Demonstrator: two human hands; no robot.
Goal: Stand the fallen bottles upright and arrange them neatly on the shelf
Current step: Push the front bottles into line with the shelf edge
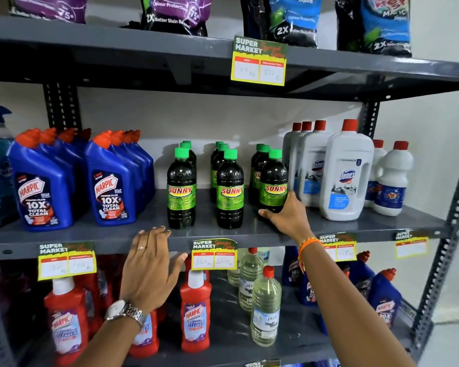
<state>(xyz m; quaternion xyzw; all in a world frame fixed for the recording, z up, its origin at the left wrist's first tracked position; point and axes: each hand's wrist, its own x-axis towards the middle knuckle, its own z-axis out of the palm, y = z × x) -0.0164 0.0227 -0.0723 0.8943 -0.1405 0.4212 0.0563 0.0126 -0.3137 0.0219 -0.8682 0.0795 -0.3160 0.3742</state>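
Dark SUNNY bottles with green caps stand upright in three rows on the middle grey shelf [249, 235]: a left row [181, 189], a middle row [230, 192] and a right row [273, 184]. My right hand [285, 214] wraps around the base of the front bottle of the right row, thumb in front and fingers at its right side. My left hand [150, 266] hovers flat against the shelf's front edge, fingers spread, holding nothing. No bottle on this shelf lies on its side.
Blue Harpic bottles [108, 181] stand to the left, white Domex jugs [346, 173] close to the right of my right hand. Price tags [214, 254] hang on the shelf edge. Red Harpic and clear bottles [265, 305] fill the shelf below; detergent pouches [175, 14] sit above.
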